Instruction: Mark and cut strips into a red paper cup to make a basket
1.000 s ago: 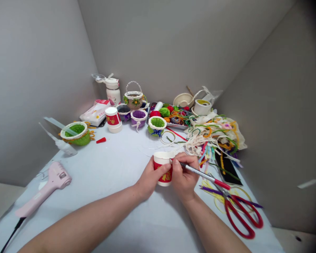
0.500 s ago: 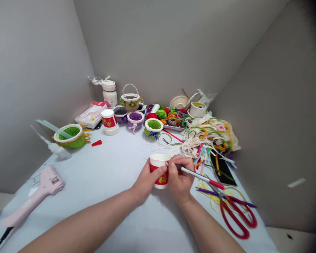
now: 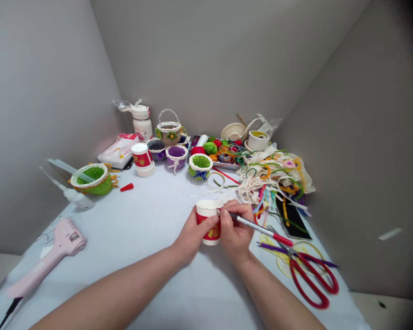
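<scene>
My left hand (image 3: 192, 236) is wrapped round the left side of a paper cup (image 3: 206, 208), its thumb lying across the front. The cup is white with a red band and gold pattern, and it stands upright. In my right hand (image 3: 237, 231) is a marker pen (image 3: 258, 227) with a grey barrel and a red end. Its tip points at the upper right of the cup near the rim; whether it touches is hidden by my fingers. A small red pen cap (image 3: 127, 187) lies on the table further left.
A pink glue gun (image 3: 57, 256) lies at the left, near a green basket (image 3: 96, 181). Red-handled scissors (image 3: 313, 279) and a purple pen (image 3: 296, 254) lie at the right. Behind are small baskets (image 3: 176, 160), a yarn tray (image 3: 227, 165), a yarn heap (image 3: 271, 174) and stacked cups (image 3: 143, 160).
The view has shifted slightly. Both hands keep their hold on the cup and marker, with hardly any visible movement.
</scene>
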`<state>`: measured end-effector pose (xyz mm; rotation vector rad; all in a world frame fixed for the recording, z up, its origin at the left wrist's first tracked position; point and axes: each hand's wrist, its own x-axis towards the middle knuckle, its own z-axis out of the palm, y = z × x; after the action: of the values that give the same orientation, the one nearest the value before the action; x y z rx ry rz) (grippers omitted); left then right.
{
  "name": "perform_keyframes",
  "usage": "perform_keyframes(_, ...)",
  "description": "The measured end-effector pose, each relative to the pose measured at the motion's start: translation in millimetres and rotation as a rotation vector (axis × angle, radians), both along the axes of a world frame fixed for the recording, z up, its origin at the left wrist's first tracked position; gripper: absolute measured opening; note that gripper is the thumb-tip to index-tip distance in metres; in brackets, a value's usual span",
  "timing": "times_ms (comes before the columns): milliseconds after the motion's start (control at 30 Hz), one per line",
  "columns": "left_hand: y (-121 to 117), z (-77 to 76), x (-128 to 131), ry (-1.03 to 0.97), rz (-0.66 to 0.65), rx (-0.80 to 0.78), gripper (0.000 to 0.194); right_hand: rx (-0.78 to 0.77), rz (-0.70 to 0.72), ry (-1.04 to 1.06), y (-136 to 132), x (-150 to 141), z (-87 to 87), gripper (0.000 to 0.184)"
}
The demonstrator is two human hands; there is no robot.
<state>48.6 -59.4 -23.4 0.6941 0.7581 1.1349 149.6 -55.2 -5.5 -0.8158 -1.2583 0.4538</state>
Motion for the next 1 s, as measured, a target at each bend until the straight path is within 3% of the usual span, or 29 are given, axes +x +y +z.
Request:
perform_keyframes(700, -1.1, 2.0, 0.6, -0.036, 0.0, -0.021, 0.052, -0.017, 0.013, -0.012, -0.7, 0.9, -1.3, 0.014)
perform_keyframes(1000, 3.8, 7.0, -1.5, -0.279, -0.137, -0.282, 0.046, -0.081, -0.046, 0.12, 4.2, 3.7, 3.6, 0.013)
